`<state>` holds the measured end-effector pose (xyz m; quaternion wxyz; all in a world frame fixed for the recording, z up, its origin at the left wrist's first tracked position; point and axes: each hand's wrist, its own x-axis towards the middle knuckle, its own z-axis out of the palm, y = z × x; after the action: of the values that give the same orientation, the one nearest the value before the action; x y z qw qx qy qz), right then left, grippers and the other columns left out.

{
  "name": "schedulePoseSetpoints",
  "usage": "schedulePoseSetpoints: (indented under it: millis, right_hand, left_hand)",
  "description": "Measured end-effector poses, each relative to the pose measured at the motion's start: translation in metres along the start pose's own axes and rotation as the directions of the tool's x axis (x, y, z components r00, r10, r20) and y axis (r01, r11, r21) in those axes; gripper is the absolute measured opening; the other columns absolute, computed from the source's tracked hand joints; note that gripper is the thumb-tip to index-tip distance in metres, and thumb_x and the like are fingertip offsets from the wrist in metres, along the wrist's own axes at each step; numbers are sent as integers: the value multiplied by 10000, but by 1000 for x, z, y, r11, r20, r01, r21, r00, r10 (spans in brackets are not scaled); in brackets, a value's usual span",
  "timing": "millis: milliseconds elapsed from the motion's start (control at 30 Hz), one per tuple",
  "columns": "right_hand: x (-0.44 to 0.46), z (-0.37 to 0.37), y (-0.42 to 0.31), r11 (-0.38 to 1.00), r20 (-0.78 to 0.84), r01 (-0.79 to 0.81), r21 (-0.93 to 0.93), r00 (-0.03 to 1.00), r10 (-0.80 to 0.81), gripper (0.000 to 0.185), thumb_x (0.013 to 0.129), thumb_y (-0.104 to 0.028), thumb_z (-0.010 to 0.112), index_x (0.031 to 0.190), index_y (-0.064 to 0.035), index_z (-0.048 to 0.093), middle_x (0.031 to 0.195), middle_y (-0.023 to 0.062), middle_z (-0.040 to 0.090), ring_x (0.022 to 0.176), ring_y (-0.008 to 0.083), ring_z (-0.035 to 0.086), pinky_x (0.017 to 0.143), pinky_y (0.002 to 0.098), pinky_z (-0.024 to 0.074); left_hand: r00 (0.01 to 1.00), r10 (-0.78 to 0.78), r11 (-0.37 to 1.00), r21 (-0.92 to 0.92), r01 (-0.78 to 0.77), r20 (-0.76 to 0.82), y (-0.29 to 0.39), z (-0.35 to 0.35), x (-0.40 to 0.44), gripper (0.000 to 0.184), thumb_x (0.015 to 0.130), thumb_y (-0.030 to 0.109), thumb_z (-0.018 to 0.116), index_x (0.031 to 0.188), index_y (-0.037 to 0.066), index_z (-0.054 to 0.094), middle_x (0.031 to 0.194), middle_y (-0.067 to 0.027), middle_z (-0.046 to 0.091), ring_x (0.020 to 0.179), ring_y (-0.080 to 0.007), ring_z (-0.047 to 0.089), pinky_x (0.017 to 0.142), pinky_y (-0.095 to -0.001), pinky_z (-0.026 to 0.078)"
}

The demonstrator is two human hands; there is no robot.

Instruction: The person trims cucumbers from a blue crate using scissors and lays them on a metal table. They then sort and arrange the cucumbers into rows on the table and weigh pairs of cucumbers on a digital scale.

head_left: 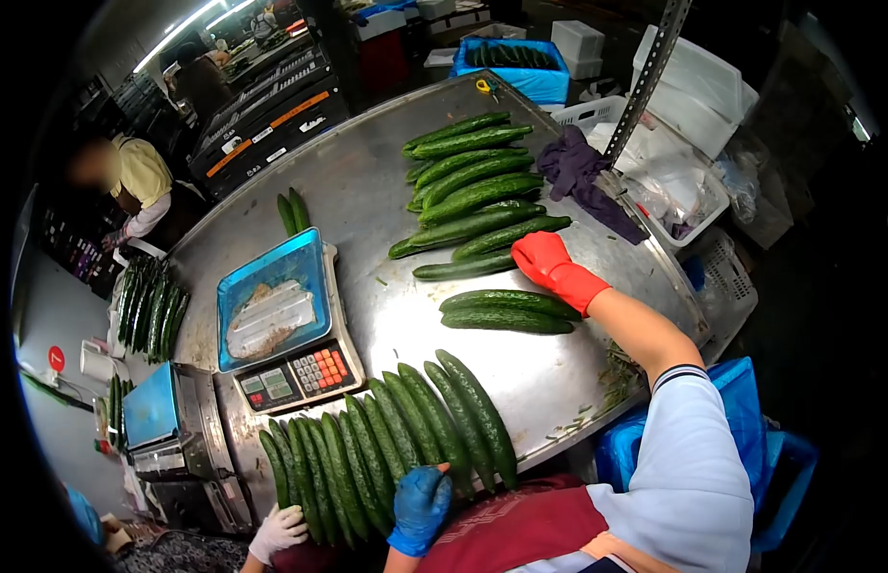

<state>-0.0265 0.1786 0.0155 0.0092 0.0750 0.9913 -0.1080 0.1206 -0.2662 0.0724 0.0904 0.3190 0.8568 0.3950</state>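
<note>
Cucumbers were laid in groups on a metal counter [377, 315], attended by two gloved hands.
A weighing scale [299, 374] was noted at left; beside it, a co-worker's white-gloved hand [278, 533] was seen at the left end of the front row of cucumbers [372, 439]. The blue-gloved left hand [421, 509] was placed at that row's lower ends, fingers curled; whether any cucumber was gripped could not be told. Further right, a single cucumber [460, 268] was covered at its right tip by the red-gloved right hand [551, 263], fingers bunched together, their grip undetermined.
</note>
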Motion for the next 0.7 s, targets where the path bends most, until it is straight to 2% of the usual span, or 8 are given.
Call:
schedulePoseSetpoints:
  millis: [33,133,233,333,367,500,600,700]
  right_hand:
    - [-2,-2,-1,999,-20,-29,28,999,30,299,821,-236,584,1072,-79,622,1063,136,604,1011,329,554,836,438,462]
    - [-13,15,5,979,-444,189,74,885,-137,296,828,-260,589,1064,-91,645,1052,140,603,1035,327,540,867,428,445]
    - [-18,14,9,989,-247,148,29,959,-137,334,819,-315,611,1067,-97,658,1054,142,598,1056,325,526,886,417,433]
    - [-13,2,17,978,-41,182,99,983,-179,393,798,-357,636,1088,-93,654,1014,137,604,1021,325,544,868,419,443]
    - [-9,-4,19,968,18,167,189,985,-173,435,786,-386,649,1095,-80,650,1011,153,624,994,341,571,852,426,457]
    - [7,13,29,927,34,275,257,956,-292,439,806,-375,629,1112,-61,636,1060,186,640,989,367,596,837,436,474]
    - [3,12,23,917,137,276,288,936,-325,470,835,-372,607,1177,-51,598,1060,212,624,997,387,580,859,447,460]
    - [-1,10,13,925,216,220,310,931,-294,508,788,-376,627,1170,-42,599,1064,217,633,989,386,598,841,436,478]
  left_hand:
    - [1000,1,1000,4,-1,0,3,0,1,160,807,112,636,953,52,663,807,-127,629,744,-316,609,658,-392,488]
    - [1000,-5,1000,23,5,-4,12,1,6,172,801,101,637,963,51,662,810,-127,631,744,-317,609,663,-395,487]
    - [1000,-18,998,61,18,3,13,1,5,189,795,98,643,978,54,662,818,-127,634,750,-316,611,670,-395,487]
    - [1000,-21,996,84,21,1,11,6,3,169,801,97,641,964,53,646,847,-125,645,752,-318,609,672,-393,486]
    - [1000,-30,996,78,29,6,10,7,2,136,810,96,634,939,50,630,871,-122,656,751,-319,605,670,-390,484]
    - [999,-44,993,109,43,3,11,10,2,103,823,115,633,891,47,595,903,-117,671,755,-319,606,663,-392,485]
    - [998,-56,992,111,57,-11,12,11,1,125,824,128,637,910,44,604,893,-119,670,760,-319,609,662,-394,485]
    - [997,-77,991,112,77,-8,12,12,-1,141,834,135,630,940,41,617,883,-123,667,751,-330,607,660,-390,483]
